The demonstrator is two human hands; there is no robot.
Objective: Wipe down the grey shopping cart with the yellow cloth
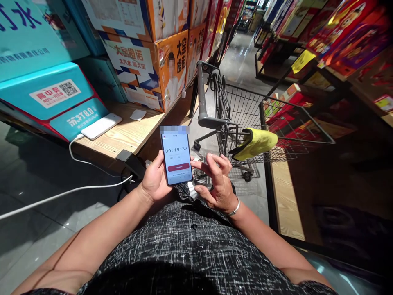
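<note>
A smartphone [177, 157] lies upright in my left hand [156, 176], with the thumb along its left edge. Its lit screen reads 00:19:32 above a red button. Just right of the phone is my right hand [216, 184], its index finger stretched towards the screen's edge and the other fingers apart. Whether that fingertip touches the phone I cannot tell. The right hand holds nothing, and a pale band circles its wrist.
A shopping cart [201, 94] stands ahead, a yellow cloth [258, 143] draped over its side. On the wooden shelf [135, 135] at left are a white power bank [101, 126] with a cable, blue cartons [55, 92] and orange cartons [172, 69]. Red packages [337, 37] fill shelves at right.
</note>
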